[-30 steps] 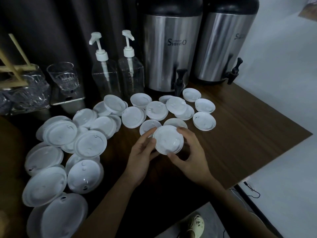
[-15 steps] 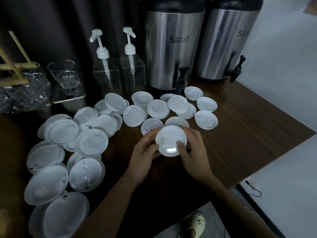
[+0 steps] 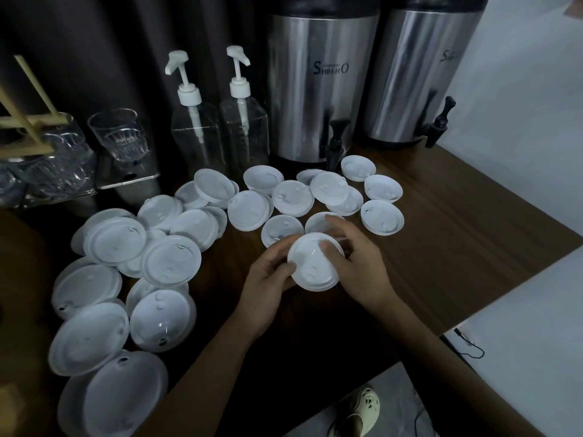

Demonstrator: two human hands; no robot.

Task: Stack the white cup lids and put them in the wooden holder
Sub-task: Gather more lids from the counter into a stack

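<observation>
Two steel urns (image 3: 310,86) stand at the back of the desk (image 3: 457,234), spouts turned toward me, and since they take up the rear, the work happens on the open wood in front. Beside them two pump bottles (image 3: 217,134) stand upright against the dark curtain. At the far left edge, pale sticks crossed over some glassware look to me like the wooden holder (image 3: 26,121); I judge it well apart from where I'm working, so anything stacked must be carried across. Loose lids (image 3: 170,261) lie scattered and overlapping from the near left round to the urns, mostly flat, which is why each needs lifting and squaring before it nests. My left hand (image 3: 268,279) cups the small stack (image 3: 315,263) by its left rim, grip closed on it, while my right hand (image 3: 356,263) clasps the opposite rim, thumb pressing on top. I hold it slightly tilted toward me, above the desk, probably to seat the top lid onto those beneath; how many lids it holds I cannot tell
</observation>
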